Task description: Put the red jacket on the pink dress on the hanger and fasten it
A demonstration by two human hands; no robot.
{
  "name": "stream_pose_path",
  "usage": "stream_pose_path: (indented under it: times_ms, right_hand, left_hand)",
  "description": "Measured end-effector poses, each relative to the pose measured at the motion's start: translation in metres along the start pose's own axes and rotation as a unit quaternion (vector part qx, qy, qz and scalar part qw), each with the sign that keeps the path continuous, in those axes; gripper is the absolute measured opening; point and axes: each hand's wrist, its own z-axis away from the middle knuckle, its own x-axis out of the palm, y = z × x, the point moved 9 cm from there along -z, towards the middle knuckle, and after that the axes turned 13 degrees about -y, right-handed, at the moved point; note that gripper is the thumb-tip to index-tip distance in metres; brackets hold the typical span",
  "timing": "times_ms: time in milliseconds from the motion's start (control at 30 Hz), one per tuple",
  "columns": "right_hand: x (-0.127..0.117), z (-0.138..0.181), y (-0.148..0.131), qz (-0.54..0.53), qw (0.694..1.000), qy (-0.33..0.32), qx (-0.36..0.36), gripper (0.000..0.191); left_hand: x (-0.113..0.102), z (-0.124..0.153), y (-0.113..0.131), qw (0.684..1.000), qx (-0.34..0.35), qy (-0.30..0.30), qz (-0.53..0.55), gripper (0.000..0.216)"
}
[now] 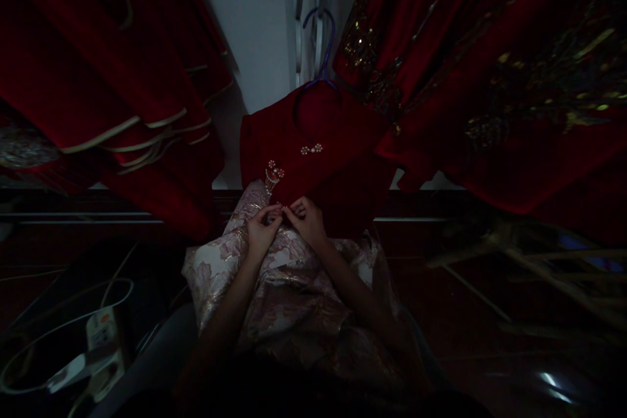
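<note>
A dark red garment [318, 144] hangs on a purple hanger [321, 52] in front of me, with a pearl button clasp [311, 149] near its middle and a beaded tassel clasp [273, 176] at its left edge. My left hand [260, 232] and my right hand [306, 222] meet at the garment's lower edge, fingertips pinched together on a small fastening there. Both hands rest over a pale floral brocade cloth [294, 287] that lies beneath them.
More red embroidered garments hang at the left [112, 78] and right [490, 78]. A white wall [249, 19] is behind. A power strip with white cables [100, 339] lies on the dark floor at the lower left. The scene is dim.
</note>
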Motion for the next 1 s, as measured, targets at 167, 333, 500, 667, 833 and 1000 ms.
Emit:
stream_pose_path:
  times_ms: [167,333,500,667,833,1000]
  right_hand:
    - [-0.002,0.0,0.001,0.002,1.0,0.006,-0.002,0.017]
    - [-0.002,0.0,0.005,0.005,1.0,0.015,0.006,0.016]
    - [0.0,-0.002,0.005,0.006,1.0,0.003,-0.008,0.015]
    - [-0.002,-0.001,0.005,0.004,1.0,0.014,-0.011,0.016]
    - [-0.002,-0.002,0.008,-0.014,1.0,0.019,0.004,0.015]
    - [-0.001,-0.003,0.012,-0.011,1.0,0.024,0.008,0.014]
  left_hand:
    - [0.0,0.0,0.001,0.999,0.003,-0.007,-0.049,0.022]
    - [0.002,0.001,0.013,0.992,0.031,-0.02,-0.123,0.019]
    - [0.002,0.0,0.016,0.991,0.027,-0.013,-0.128,0.018]
    - [0.003,0.0,0.014,0.992,0.033,-0.022,-0.117,0.017]
    - [0.005,-0.002,0.013,0.992,0.052,-0.03,-0.107,0.016]
    - [0.007,-0.003,0.016,0.989,0.073,-0.04,-0.125,0.011]
